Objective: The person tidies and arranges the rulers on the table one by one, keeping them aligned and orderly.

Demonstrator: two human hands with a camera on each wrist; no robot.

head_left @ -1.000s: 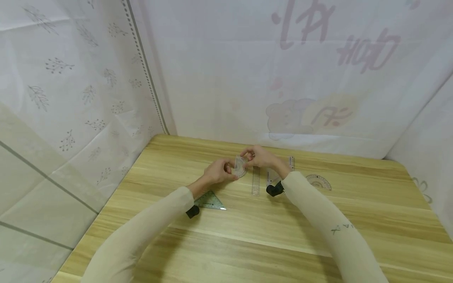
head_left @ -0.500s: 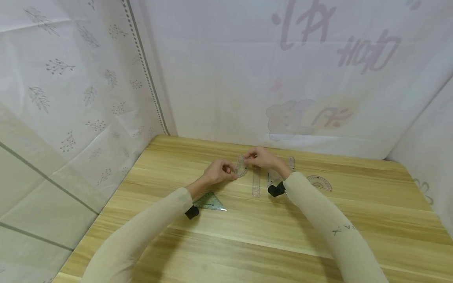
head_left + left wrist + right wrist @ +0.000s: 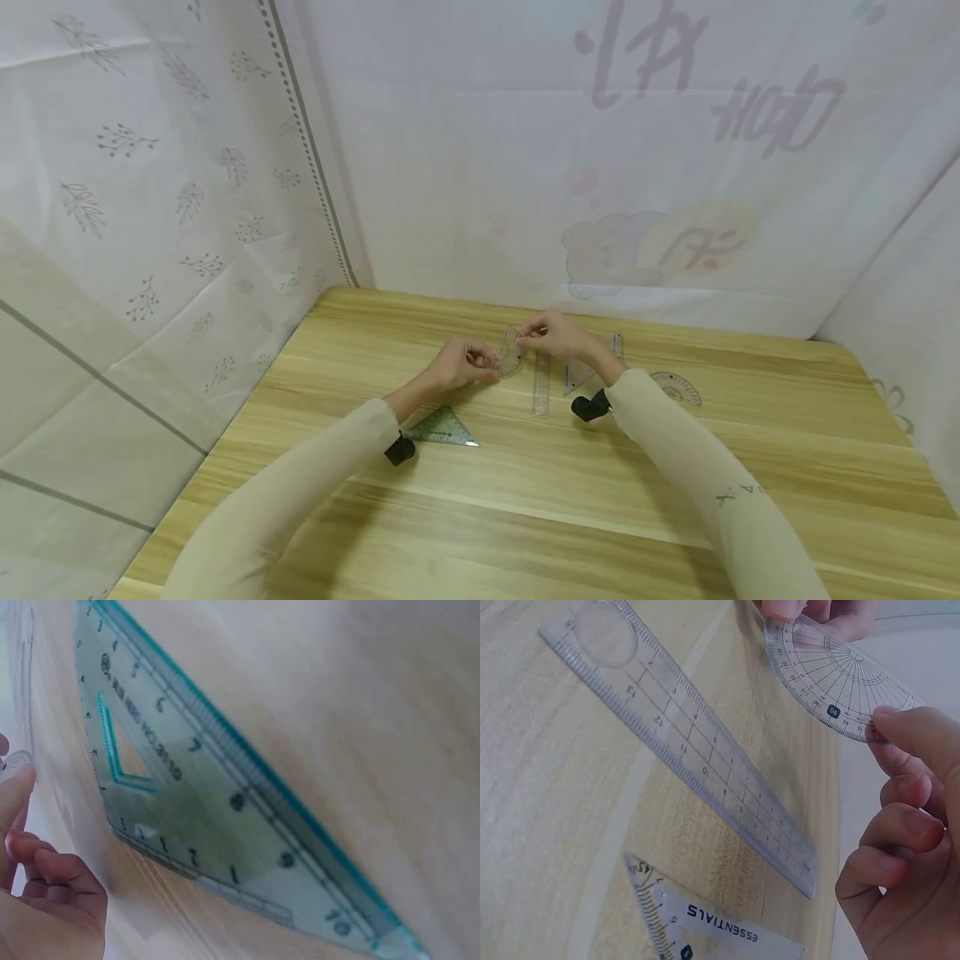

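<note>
A small clear protractor (image 3: 510, 354) is held up between both hands over the back of the table. My left hand (image 3: 463, 364) pinches one end of it, and my right hand (image 3: 555, 335) pinches the other between thumb and finger. In the right wrist view the protractor's (image 3: 832, 682) curved, marked edge faces the table, and the remaining right fingers are curled in. Just below the hands lies a clear straight ruler (image 3: 542, 387). A green-edged set square (image 3: 187, 772) rests on the table near my left wrist.
A clear set square (image 3: 585, 372) lies partly behind my right forearm. Beyond it is a second protractor (image 3: 677, 387). The wooden table (image 3: 480, 533) ends at a hanging printed cloth (image 3: 465, 192) at the back, with more cloth at both sides.
The protractor has turned, so its straight edge now slants instead of standing nearly upright. My right hand has shifted slightly right, the left hand slightly left. The things on the table stay put.
</note>
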